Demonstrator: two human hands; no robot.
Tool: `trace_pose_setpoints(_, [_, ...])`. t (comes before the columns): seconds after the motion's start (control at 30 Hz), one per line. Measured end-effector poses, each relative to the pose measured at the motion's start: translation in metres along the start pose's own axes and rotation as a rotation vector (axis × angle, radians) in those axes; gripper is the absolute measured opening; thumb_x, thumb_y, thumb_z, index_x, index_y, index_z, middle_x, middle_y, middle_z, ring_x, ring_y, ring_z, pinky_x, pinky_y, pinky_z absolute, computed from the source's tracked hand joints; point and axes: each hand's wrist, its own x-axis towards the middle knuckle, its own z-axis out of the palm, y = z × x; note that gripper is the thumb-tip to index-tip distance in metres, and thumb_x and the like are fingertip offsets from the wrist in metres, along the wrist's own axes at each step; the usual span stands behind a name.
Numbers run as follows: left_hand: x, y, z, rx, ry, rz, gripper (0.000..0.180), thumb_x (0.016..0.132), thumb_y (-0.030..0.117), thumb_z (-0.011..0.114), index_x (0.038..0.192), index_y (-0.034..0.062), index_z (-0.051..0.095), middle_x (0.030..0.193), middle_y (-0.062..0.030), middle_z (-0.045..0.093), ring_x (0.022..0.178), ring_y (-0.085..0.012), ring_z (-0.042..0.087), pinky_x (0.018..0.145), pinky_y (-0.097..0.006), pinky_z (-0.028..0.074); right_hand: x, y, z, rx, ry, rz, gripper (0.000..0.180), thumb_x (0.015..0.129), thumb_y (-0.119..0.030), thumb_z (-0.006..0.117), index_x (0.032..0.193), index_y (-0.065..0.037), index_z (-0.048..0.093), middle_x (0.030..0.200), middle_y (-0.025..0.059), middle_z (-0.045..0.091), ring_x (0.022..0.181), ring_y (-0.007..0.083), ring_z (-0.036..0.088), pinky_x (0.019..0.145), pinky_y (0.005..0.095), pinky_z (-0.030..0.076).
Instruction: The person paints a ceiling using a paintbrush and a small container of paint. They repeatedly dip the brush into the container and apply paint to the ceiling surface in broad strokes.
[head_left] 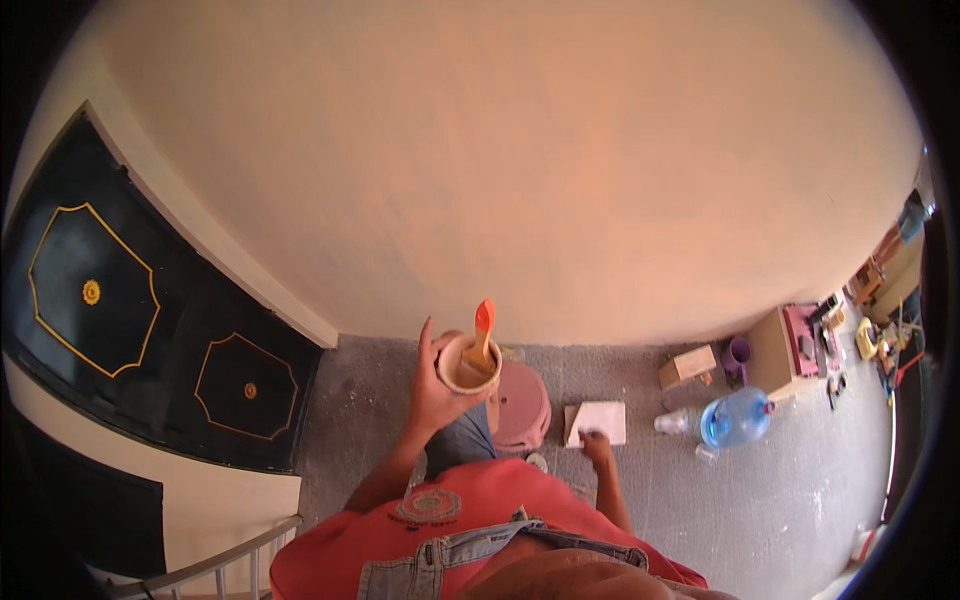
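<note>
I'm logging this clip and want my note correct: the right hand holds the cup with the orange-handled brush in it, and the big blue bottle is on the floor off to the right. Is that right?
Not quite: the head view shows the left hand, not the right hand, holding the cup with the orange-handled brush in it. The rest stands.

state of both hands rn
Left hand: holding a cup with an orange-handled paintbrush inside.
Right hand: cannot tell if open or closed.
</note>
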Motion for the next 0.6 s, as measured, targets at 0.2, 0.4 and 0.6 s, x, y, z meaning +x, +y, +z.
trace_pose_setpoints(0.2, [0.010,-0.026,0.006,-0.007,-0.153,0.005,0.133,0.063,0.016,0.096,0.158,0.0035,0.005,0.131,-0.0171,0.055,0.123,-0.0293,0.058,0.105,-0.042,0.048,-0.079,-0.244,-0.019,0.324,-0.179,-0.526,0.034,0.102,-0.039,0.059,0.079,-0.014,0.056,0.072,-0.0054,0.046,0.068,0.0078,0.042,0.062,0.0269,0.038])
trace_pose_setpoints(0.4, [0.017,-0.026,0.030,-0.143,-0.209,0.035,0.131,0.064,0.016,0.095,0.158,0.0036,0.005,0.131,-0.0208,0.058,0.120,-0.0321,0.061,0.102,-0.042,0.050,-0.162,-0.396,-0.033,-0.032,-0.236,-0.865,0.048,0.095,-0.037,0.067,0.129,-0.003,0.064,0.076,-0.0016,0.050,0.072,0.0108,0.044,0.065,0.0285,0.042])
trace_pose_setpoints(0.6, [-0.001,-0.014,0.045,-0.137,-0.266,0.014,0.130,0.065,0.015,0.095,0.158,0.0033,0.004,0.130,-0.0209,0.059,0.120,-0.0318,0.062,0.100,-0.042,0.052,-0.182,-0.407,-0.012,-0.243,-0.120,-0.898,0.032,0.089,-0.029,0.076,0.107,-0.003,0.072,0.072,0.0049,0.055,0.065,0.0140,0.048,0.060,0.0316,0.043])
